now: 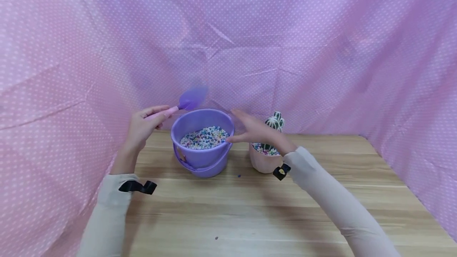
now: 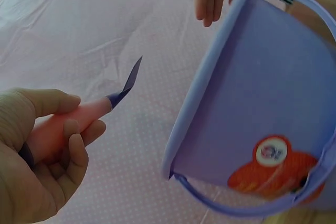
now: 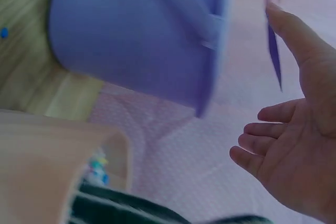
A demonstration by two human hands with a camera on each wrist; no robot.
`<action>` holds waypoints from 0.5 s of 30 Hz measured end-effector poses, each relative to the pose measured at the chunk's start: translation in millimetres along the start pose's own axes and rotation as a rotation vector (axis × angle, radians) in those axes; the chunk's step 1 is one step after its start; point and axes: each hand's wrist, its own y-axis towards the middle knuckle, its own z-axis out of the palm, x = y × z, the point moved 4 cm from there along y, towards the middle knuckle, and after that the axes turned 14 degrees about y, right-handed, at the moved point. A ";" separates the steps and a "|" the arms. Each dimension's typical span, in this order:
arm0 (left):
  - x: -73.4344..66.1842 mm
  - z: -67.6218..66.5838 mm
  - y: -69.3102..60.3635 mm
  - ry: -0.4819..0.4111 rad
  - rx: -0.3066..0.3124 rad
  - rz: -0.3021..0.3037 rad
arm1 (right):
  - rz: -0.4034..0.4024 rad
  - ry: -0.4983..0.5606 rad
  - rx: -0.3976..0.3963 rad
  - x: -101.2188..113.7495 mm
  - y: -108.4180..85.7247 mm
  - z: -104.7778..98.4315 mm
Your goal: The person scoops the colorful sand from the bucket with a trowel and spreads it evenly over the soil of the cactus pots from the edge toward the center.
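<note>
At the left, the left hand (image 1: 143, 124) wraps thumb and fingers round the pink grip of a purple trowel (image 1: 192, 99), whose blurred blade sits high at about 11 o'clock of the purple bucket (image 1: 214, 154), apart from its rim. Whether the blade carries anything cannot be told. A firm wrist and a level blade would suit this; tipping it early risks a spill.

The bucket stands upright on the surface (image 1: 171, 217), filled partway with small mixed-colour beads (image 1: 204, 138). A blade dipped in should slide under the heap at a low angle and clear the rim before swinging sideways. One stray bead (image 1: 239, 176) lies just outside, at the bucket's 5 o'clock.

Near the bucket's 3 o'clock, the right hand (image 1: 255, 128) is held wide and grips nothing; steadying the rim would be its best use. Beyond, at 3 to 4 o'clock, a pale pink pot (image 1: 260, 161) holds beads and a cactus (image 1: 275, 121); the right forearm should avoid brushing it.
</note>
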 end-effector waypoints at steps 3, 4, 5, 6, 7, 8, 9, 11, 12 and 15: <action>-3.4 -3.7 4.9 0.136 0.058 -0.014 | 0.001 0.008 0.040 -5.0 7.2 13.2; -5.3 -4.9 6.4 0.187 0.083 -0.014 | 0.005 0.020 0.053 -6.4 8.9 16.5; -7.4 -6.0 7.9 0.233 0.111 -0.019 | 0.010 0.029 0.062 -7.6 10.1 19.1; -9.7 -6.9 9.6 0.285 0.146 -0.019 | 0.015 0.034 0.070 -8.6 11.1 20.9; -12.0 -7.8 11.8 0.338 0.177 -0.010 | 0.024 0.038 0.077 -9.3 11.7 22.3; -14.9 -8.5 13.9 0.387 0.214 0.003 | 0.039 0.037 0.083 -10.1 11.9 23.2; -18.3 -9.0 16.3 0.428 0.251 0.017 | 0.053 0.035 0.085 -10.9 12.1 23.9; -26.2 -9.1 22.1 0.521 0.325 0.056 | 0.070 0.023 0.088 -11.3 11.9 24.5; -30.8 -8.7 25.1 0.571 0.360 0.080 | 0.078 0.015 0.091 -11.4 11.7 24.9; -46.2 -5.2 35.3 0.708 0.446 0.141 | 0.095 -0.006 0.095 -11.4 11.4 25.2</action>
